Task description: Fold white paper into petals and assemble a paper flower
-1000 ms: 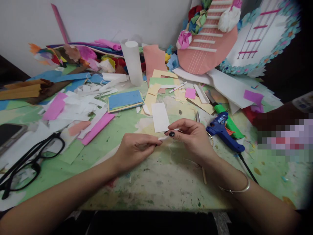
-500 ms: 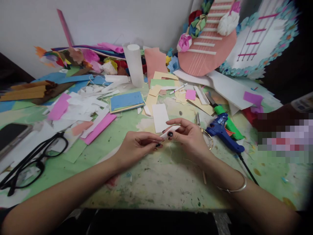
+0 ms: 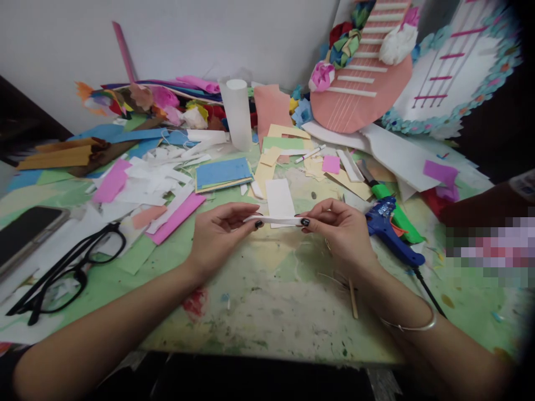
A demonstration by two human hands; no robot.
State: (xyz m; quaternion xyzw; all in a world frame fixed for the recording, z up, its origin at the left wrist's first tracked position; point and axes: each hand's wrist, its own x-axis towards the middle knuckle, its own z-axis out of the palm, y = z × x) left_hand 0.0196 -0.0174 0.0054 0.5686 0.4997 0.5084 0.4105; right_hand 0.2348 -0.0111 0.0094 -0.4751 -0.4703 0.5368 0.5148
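A narrow white paper strip [image 3: 279, 220] is stretched level between my two hands, above the table. My left hand [image 3: 221, 234] pinches its left end between thumb and fingers. At the other end, my right hand [image 3: 340, 231] grips it the same way. Just behind the strip lies a white paper rectangle [image 3: 280, 196] on the table. A blue glue gun [image 3: 393, 234] rests to the right of my right hand, its cord running toward me. Beneath my right wrist lies a thin wooden stick [image 3: 353, 299].
Black glasses [image 3: 71, 273] and a phone [image 3: 29, 234] lie at the left, beside white paper scraps [image 3: 150, 178]. A stack of coloured paper [image 3: 224, 174], a white cylinder [image 3: 238, 114] and a green-handled knife [image 3: 397, 214] sit farther back. A paper guitar [image 3: 359, 94] leans against the wall.
My hands have moved apart, and the white strip now spans between them instead of being bunched at my fingertips. The view has shifted slightly, so the surroundings appear farther right.
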